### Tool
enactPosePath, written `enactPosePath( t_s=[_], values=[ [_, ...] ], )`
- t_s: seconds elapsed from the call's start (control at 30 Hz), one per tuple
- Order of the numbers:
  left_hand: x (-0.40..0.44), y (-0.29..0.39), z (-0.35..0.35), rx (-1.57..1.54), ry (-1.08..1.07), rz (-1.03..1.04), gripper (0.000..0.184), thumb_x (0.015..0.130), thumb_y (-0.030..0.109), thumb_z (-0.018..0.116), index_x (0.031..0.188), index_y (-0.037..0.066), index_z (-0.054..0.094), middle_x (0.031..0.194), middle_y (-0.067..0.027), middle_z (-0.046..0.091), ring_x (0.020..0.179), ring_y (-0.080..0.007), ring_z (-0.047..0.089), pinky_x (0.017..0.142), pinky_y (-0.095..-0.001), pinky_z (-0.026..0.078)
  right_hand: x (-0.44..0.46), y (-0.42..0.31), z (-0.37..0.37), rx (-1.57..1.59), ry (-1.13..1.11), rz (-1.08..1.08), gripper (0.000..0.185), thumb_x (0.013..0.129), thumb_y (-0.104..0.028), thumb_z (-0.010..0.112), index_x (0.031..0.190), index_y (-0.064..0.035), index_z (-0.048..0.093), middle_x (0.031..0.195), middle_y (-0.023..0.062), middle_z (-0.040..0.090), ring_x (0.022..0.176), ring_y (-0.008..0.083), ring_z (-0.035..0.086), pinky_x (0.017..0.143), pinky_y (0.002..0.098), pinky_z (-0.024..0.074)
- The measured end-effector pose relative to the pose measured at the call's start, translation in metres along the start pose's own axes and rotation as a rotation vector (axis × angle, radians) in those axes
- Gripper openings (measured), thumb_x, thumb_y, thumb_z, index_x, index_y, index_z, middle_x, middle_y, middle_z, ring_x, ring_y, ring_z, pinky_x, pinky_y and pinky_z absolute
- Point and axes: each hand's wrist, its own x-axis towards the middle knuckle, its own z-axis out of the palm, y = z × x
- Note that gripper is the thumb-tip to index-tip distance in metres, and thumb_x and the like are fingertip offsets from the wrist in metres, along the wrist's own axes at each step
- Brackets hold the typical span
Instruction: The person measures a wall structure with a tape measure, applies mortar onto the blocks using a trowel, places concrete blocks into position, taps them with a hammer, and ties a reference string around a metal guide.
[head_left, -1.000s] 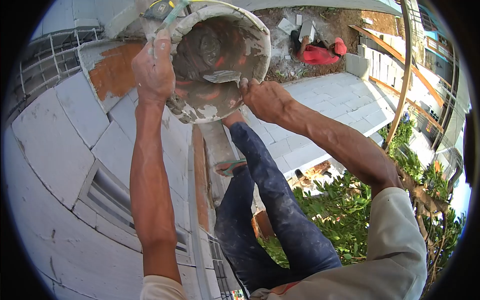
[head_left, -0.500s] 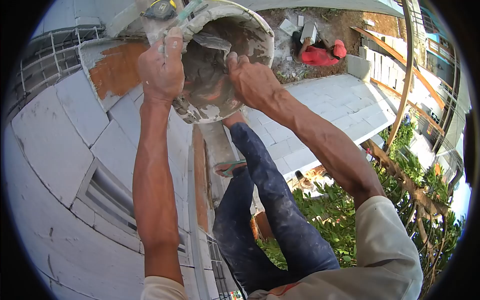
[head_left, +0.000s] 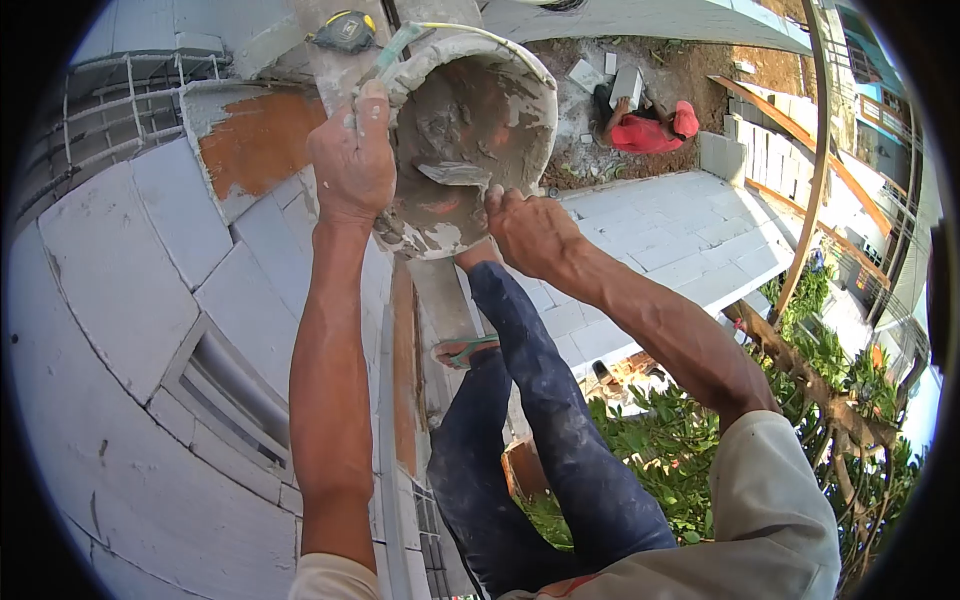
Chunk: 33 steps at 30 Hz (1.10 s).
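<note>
Evidently we have the bucket (head_left: 542, 110) at the upper middle of the frame, our left hand (head_left: 352, 165) closed on its rim. Our right hand (head_left: 535, 232) has its fingers curled round what seems a trowel (head_left: 452, 174) (the handle is mostly hidden). Wet mortar (head_left: 432, 112) likely makes the bucket heavy and slippery, so the rim wants a firm grip. Upper left, a tape measure (head_left: 346, 31) lies on a dusty surface (head_left: 335, 78); pale block wall (head_left: 120, 270) fills the left.
</note>
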Motion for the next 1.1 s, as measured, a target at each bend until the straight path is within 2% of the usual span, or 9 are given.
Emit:
enactPosePath(
  t_s=[0.2, 0.33, 0.4, 0.53, 0.57, 0.6, 0.7, 0.87, 1.1],
  values=[
    [-0.011, 0.006, 0.005, -0.059, -0.068, -0.101, 0.054, 0.106, 0.045, 0.056, 0.097, -0.005, 0.071, 0.063, -0.0022, 0.053, 0.062, -0.0127, 0.049, 0.058, -0.0352, 0.041, 0.033, 0.028, -0.045, 0.088, 0.155, 0.245, 0.047, 0.097, -0.01, 0.054, 0.134, 0.0202, 0.052, 0.097, 0.0273, 0.07, 0.077, 0.0381, 0.076, 0.06, 0.045, 0.0617],
    [-0.011, 0.017, 0.005, -0.025, -0.039, 0.024, 0.055, 0.107, 0.045, 0.055, 0.097, -0.007, 0.071, 0.069, -0.0042, 0.059, 0.07, -0.0134, 0.052, 0.063, -0.0339, 0.044, 0.026, -0.004, -0.014, 0.388, -0.087, 0.342, 0.041, 0.094, -0.009, 0.057, 0.125, 0.0176, 0.06, 0.092, 0.023, 0.072, 0.071, 0.031, 0.075, 0.061, 0.0417, 0.0629],
    [-0.016, 0.014, 0.005, -0.037, -0.062, 0.059, 0.036, 0.105, 0.028, 0.058, 0.097, -0.004, 0.072, 0.076, -0.0205, 0.067, 0.069, -0.0353, 0.066, 0.067, -0.0425, 0.051, 0.029, -0.025, -0.014, 0.581, -0.198, 0.221, 0.037, 0.092, -0.014, 0.064, 0.119, 0.0124, 0.062, 0.082, 0.0192, 0.071, 0.065, 0.0293, 0.073, 0.058, 0.042, 0.0607],
    [-0.017, 0.014, 0.004, -0.043, -0.027, 0.002, 0.037, 0.106, 0.03, 0.057, 0.098, -0.003, 0.072, 0.074, -0.018, 0.066, 0.067, -0.034, 0.064, 0.067, -0.0424, 0.051, 0.013, -0.005, -0.084, 1.316, -0.53, 0.297, 0.03, 0.089, -0.017, 0.069, 0.112, 0.0029, 0.065, 0.072, 0.0118, 0.068, 0.056, 0.0238, 0.068, 0.051, 0.0407, 0.0568],
    [-0.018, 0.01, 0.002, -0.027, -0.033, -0.012, 0.045, 0.109, 0.035, 0.052, 0.104, -0.005, 0.073, 0.079, -0.0072, 0.069, 0.074, -0.0175, 0.059, 0.067, -0.0358, 0.048, 0.008, 0.003, -0.1, 1.373, -0.483, 0.322, 0.029, 0.088, -0.014, 0.066, 0.113, 0.0009, 0.064, 0.07, 0.0128, 0.065, 0.057, 0.021, 0.066, 0.051, 0.0412, 0.0569],
    [-0.018, 0.007, -0.002, -0.025, -0.036, -0.017, 0.045, 0.109, 0.035, 0.052, 0.104, -0.005, 0.073, 0.079, -0.0072, 0.069, 0.074, -0.0175, 0.059, 0.067, -0.0358, 0.048, 0.011, 0.004, -0.097, 1.376, -0.489, 0.323, 0.029, 0.088, -0.014, 0.066, 0.113, 0.0009, 0.064, 0.07, 0.0128, 0.065, 0.057, 0.021, 0.066, 0.051, 0.0412, 0.0569],
    [-0.017, -0.015, -0.009, 0.16, -0.04, 0.18, 0.042, 0.111, 0.032, 0.049, 0.107, -0.003, 0.072, 0.074, -0.0051, 0.065, 0.068, -0.0162, 0.053, 0.062, -0.0361, 0.045, 0.041, 0.009, -0.025, 0.568, 0.239, 0.212, 0.041, 0.092, -0.018, 0.068, 0.119, 0.0123, 0.059, 0.083, 0.0253, 0.073, 0.067, 0.0358, 0.074, 0.065, 0.0489, 0.0608],
    [-0.022, -0.008, -0.015, -0.021, -0.066, -0.073, 0.042, 0.111, 0.031, 0.049, 0.11, -0.005, 0.071, 0.08, -0.0014, 0.062, 0.072, -0.0108, 0.05, 0.063, -0.0314, 0.043, 0.001, -0.028, -0.01, 0.202, -0.028, -0.012, 0.041, 0.093, -0.018, 0.063, 0.119, 0.0141, 0.059, 0.082, 0.0281, 0.071, 0.077, 0.0382, 0.076, 0.069, 0.0466, 0.0622],
    [-0.024, -0.022, -0.016, -0.094, 0.032, -0.021, 0.045, 0.107, 0.036, 0.054, 0.097, -0.005, 0.07, 0.07, -0.0119, 0.063, 0.063, -0.022, 0.054, 0.061, -0.0392, 0.045, 0.035, 0.008, -0.004, 0.416, 0.254, 0.222, 0.036, 0.092, -0.014, 0.058, 0.115, 0.0147, 0.059, 0.086, 0.0322, 0.072, 0.08, 0.0447, 0.075, 0.068, 0.0508, 0.0608]
  ],
)
